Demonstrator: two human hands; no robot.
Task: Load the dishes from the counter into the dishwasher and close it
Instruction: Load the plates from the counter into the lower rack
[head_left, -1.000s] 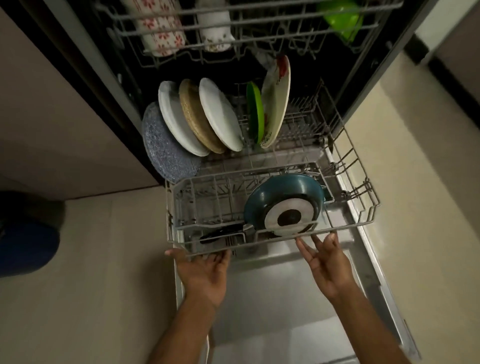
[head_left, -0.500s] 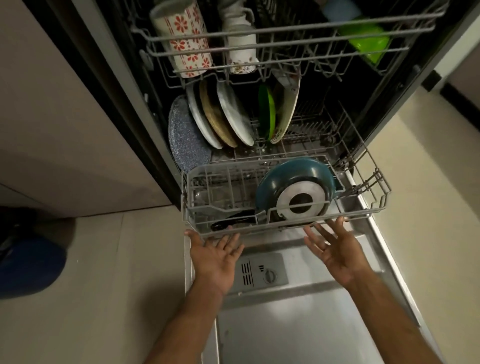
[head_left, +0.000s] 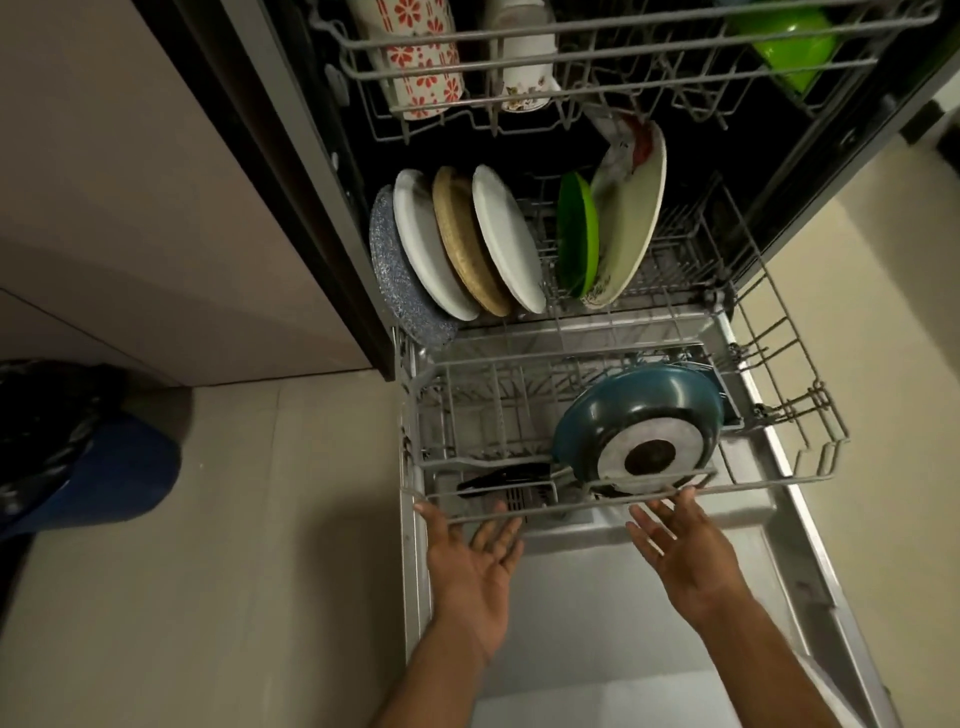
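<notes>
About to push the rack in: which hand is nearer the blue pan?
Right. The right hand has its fingertips at the rack's front rail just below the pan. The left hand is at the same rail further left, below the pan's black handle.

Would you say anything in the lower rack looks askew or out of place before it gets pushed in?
Mostly tidy. The tall cream plate leans left against the green plate, its top near the upper rack; the teal pan stands on edge at the lower rack's front.
</notes>
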